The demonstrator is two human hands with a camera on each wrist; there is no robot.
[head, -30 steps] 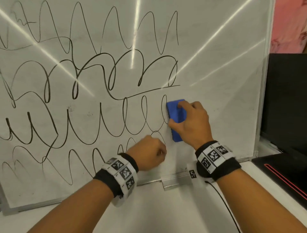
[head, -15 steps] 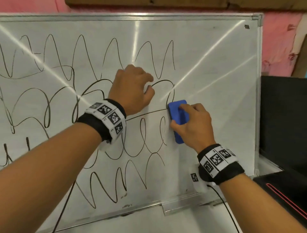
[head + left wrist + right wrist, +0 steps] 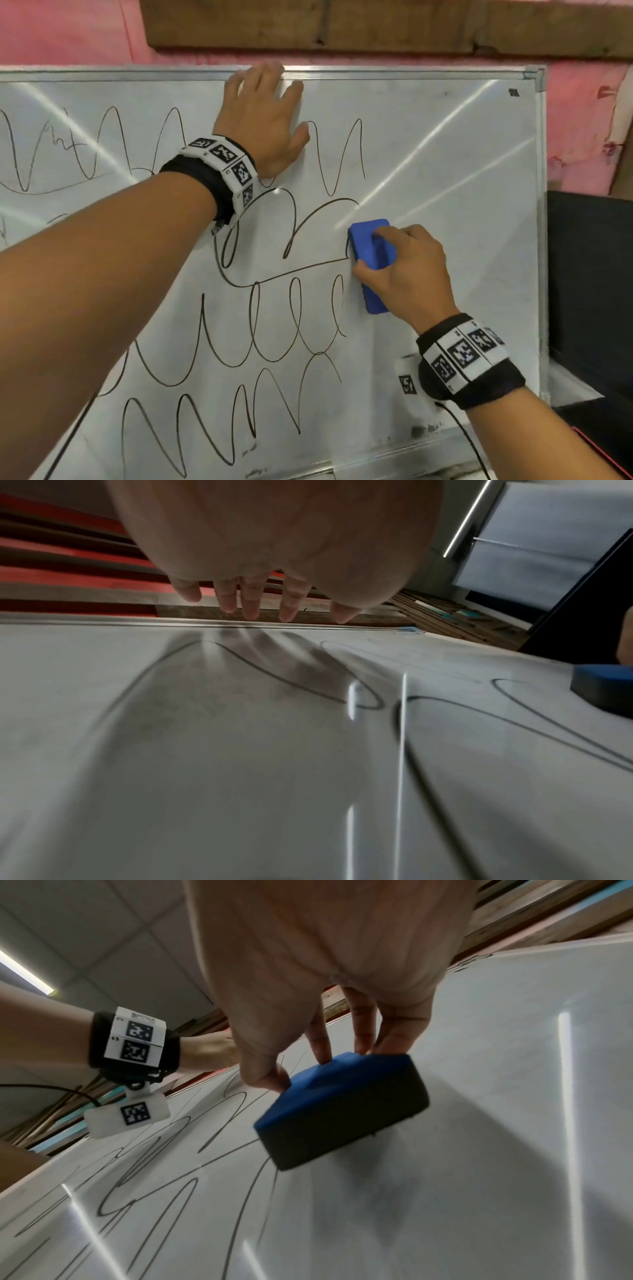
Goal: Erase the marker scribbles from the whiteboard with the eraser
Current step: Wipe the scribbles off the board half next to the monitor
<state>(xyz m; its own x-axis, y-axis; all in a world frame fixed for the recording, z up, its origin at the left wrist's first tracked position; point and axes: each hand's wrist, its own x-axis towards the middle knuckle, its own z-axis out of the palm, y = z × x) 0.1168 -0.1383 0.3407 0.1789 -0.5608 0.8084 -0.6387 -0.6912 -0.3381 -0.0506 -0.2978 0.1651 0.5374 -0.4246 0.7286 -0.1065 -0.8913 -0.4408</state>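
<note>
A whiteboard covered with black marker scribbles fills the head view. My right hand grips a blue eraser with a dark felt pad and holds it flat against the board at the right end of the scribbles. My left hand is up at the board's top edge, fingers straight and spread. In the left wrist view its fingertips hover just off the board near the top frame, holding nothing.
The board's metal frame borders a black panel on the right. A wooden beam and pink wall lie above. A marker tray runs along the bottom edge. The board's right side bears no scribbles.
My left hand has risen from the board's lower part to its top edge and has spread its fingers. My right hand with the eraser has stayed at the scribbles' right end.
</note>
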